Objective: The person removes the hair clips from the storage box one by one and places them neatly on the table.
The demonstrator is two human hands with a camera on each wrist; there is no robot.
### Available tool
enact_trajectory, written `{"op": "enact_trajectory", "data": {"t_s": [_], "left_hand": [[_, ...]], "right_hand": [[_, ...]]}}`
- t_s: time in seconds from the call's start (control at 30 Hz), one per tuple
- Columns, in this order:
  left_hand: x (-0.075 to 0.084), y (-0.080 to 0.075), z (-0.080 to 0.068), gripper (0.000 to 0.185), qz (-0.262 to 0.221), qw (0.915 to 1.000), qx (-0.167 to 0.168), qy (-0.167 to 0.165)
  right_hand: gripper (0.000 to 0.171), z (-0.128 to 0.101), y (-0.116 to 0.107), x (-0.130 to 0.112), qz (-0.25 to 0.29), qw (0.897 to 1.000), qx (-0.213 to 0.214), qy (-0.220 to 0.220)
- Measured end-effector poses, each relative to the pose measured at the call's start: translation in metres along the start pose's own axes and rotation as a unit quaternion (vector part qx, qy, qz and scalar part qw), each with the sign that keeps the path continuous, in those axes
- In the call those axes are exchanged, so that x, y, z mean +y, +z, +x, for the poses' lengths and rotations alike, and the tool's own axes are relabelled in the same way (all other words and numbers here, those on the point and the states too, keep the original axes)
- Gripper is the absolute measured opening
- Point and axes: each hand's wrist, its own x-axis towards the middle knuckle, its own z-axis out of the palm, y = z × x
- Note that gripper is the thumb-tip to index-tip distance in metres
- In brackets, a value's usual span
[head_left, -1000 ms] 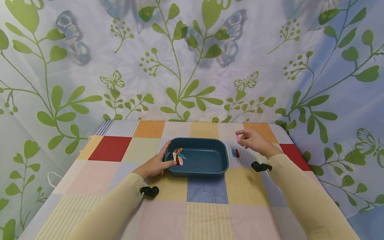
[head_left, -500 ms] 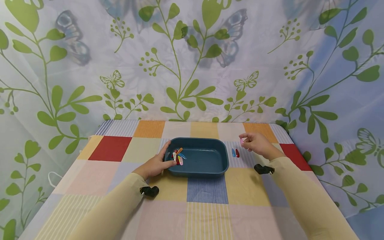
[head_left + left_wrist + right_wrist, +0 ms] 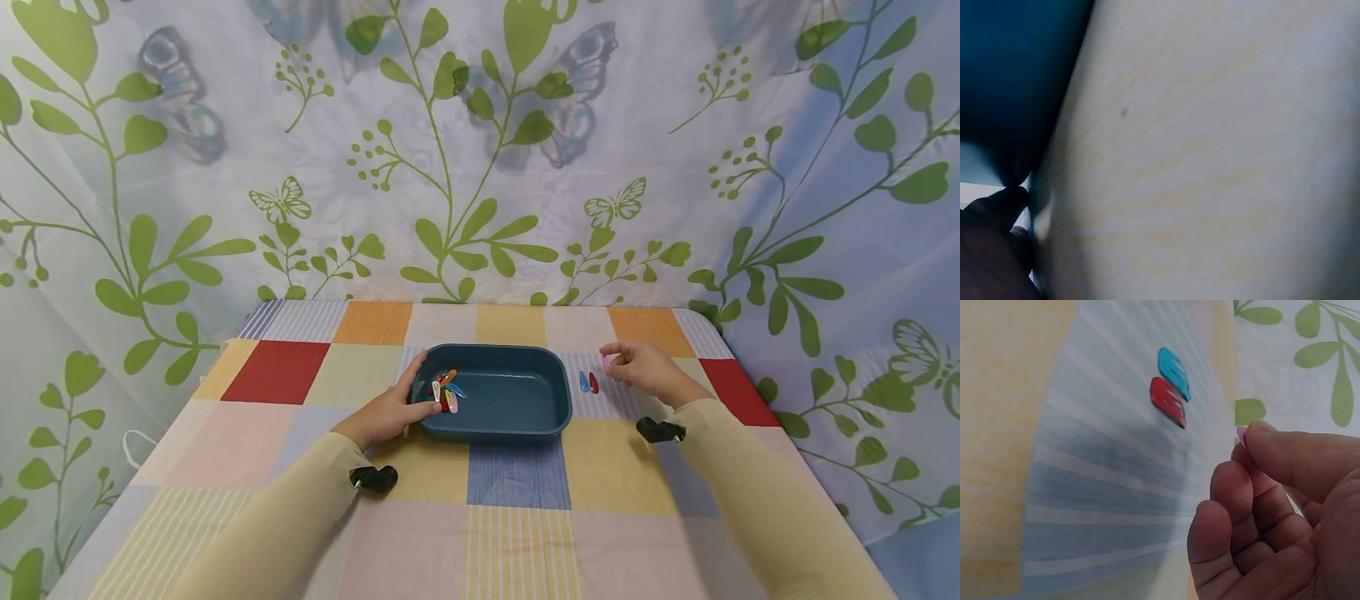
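A dark teal tray [image 3: 517,417] sits mid-table with several coloured hair clips [image 3: 444,390] in its left end. My left hand [image 3: 390,410] rests against the tray's left rim, thumb along the wall and fingers on the edge. My right hand [image 3: 637,367] hovers low over the striped cloth to the right of the tray and pinches a pink clip [image 3: 606,361] between thumb and fingers; only its tip [image 3: 1241,433] shows in the right wrist view. A blue clip [image 3: 583,382] [image 3: 1174,365] and a red clip [image 3: 593,383] [image 3: 1167,402] lie side by side on the cloth just left of that hand.
The table carries a patchwork cloth [image 3: 517,517] of coloured squares. A leaf-and-butterfly curtain [image 3: 480,150] hangs close behind and to the right. The left wrist view is filled by blurred sleeve and the tray's dark wall [image 3: 1016,81].
My right hand with the pink clip has dropped lower and drifted a little right, toward the cloth beside the two loose clips. The left hand and tray have not moved.
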Motion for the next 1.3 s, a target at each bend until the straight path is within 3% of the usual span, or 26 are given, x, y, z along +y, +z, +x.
{"op": "enact_trajectory", "data": {"t_s": [0.67,1.3], "left_hand": [[0.002,0.000,-0.002,0.099,0.001,1.0000,0.000,0.005],[0.003,0.000,-0.001,0.100,-0.006,1.0000,0.000,-0.004]], "right_hand": [[0.043,0.005,0.012,0.013,-0.018,1.000,-0.018,0.018],[0.039,0.007,0.019,0.019,-0.066,0.998,-0.009,0.019]]}}
